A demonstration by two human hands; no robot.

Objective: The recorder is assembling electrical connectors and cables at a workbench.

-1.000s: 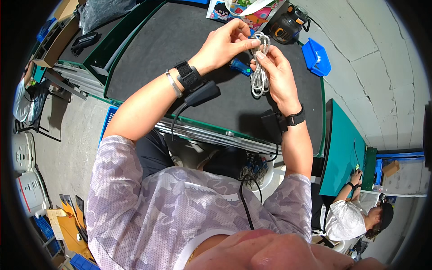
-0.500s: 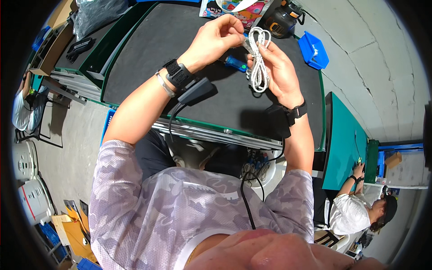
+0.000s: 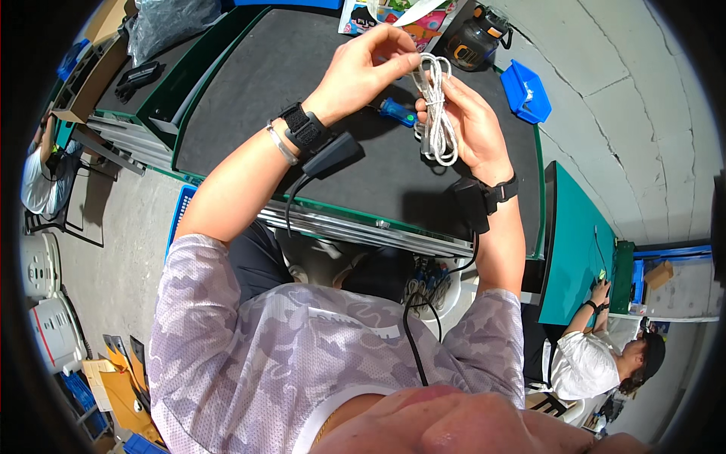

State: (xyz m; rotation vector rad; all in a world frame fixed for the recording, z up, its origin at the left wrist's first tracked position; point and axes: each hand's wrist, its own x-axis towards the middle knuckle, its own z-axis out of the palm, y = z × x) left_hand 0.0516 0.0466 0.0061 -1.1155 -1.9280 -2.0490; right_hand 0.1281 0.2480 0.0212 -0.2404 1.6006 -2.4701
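A white braided cable [image 3: 435,113], looped into a long bundle and bound round its middle, is held up over the dark work mat. My right hand [image 3: 476,129] grips it from the right side, thumb against the loops. The thumb and fingers of my left hand [image 3: 370,66] are pinched together at the bundle's upper left end, where a clear-looking piece of the cable shows. Just what the fingertips cover there is hidden. Below my left hand, a blue tool handle [image 3: 398,112] lies on the mat.
Beyond my hands stand a colourful bag [image 3: 401,23] and a dark bottle [image 3: 478,38]. A small blue bin [image 3: 525,92] sits at the right edge. Black wired devices are strapped to my wrists. A white bucket [image 3: 448,291] of cables stands below the table. A co-worker [image 3: 586,363] sits at the right.
The cable bundle has tilted slightly and sunk a little toward me, its lower end swinging right. My left fingers stay at its upper end.
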